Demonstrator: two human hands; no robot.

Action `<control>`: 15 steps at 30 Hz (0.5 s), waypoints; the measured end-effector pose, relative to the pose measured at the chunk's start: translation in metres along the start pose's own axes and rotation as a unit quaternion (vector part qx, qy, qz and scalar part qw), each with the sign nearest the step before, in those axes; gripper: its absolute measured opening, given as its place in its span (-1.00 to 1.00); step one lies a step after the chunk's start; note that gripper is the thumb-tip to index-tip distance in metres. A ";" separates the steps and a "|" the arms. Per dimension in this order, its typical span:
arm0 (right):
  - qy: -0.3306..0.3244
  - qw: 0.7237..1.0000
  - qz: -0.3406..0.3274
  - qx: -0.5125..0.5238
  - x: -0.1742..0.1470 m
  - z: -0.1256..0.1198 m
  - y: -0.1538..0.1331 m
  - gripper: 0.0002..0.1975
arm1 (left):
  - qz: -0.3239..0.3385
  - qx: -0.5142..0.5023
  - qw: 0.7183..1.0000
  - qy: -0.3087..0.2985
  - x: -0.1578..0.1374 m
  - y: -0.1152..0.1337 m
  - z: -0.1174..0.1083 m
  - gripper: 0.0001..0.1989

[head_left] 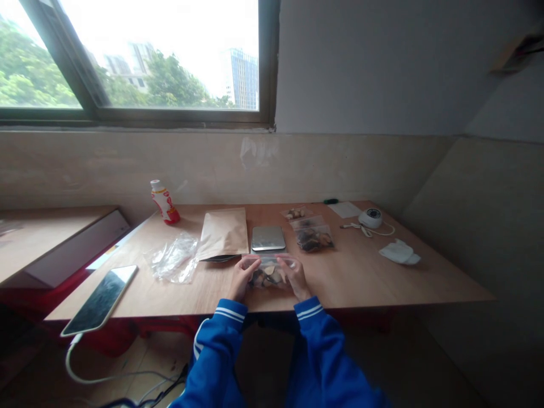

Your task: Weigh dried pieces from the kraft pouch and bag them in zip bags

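Between my two hands is a clear zip bag (pixel 269 276) holding pale and dark pieces that look like dried slices. My left hand (pixel 243 277) is closed on the bag's left side, thumb along the reddish zip strip. At the right end, my right hand (pixel 296 277) grips the same strip with its thumb on top. Just beyond the bag lies a small flat scale (pixel 268 238) with a metal top. A brown paper pouch (pixel 224 231) lies left of the scale, its dark opening facing me. Several filled zip bags (pixel 313 238) lie to the right of the scale.
Crumpled clear plastic (pixel 174 258), a phone (pixel 101 300) on a cable over the table's left edge, and a red-and-white bottle (pixel 165 203) are on the left. To the right are a white round device (pixel 370 218) with a cord, a tissue (pixel 399 252) and paper (pixel 344 209).
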State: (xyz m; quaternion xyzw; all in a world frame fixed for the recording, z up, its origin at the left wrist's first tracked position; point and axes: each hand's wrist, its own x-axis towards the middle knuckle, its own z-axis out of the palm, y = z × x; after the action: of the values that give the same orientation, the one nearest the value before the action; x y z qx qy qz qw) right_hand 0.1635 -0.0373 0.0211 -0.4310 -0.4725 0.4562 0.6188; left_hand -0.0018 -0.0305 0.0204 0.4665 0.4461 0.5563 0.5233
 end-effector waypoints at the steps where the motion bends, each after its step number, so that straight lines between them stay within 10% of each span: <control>1: -0.014 1.000 0.003 0.003 0.000 0.000 0.000 -0.68 | 0.001 -0.004 1.000 -0.004 0.000 0.001 0.000 -0.61; 15: 0.024 0.998 -0.012 -0.048 0.001 0.005 0.008 -0.68 | -0.010 0.016 1.000 0.006 -0.001 0.002 0.002 -0.68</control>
State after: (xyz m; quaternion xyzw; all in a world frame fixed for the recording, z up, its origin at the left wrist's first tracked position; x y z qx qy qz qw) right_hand 0.1573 -0.0339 0.0148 -0.4658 -0.4839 0.4147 0.6140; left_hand 0.0002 -0.0318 0.0228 0.4672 0.4624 0.5466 0.5188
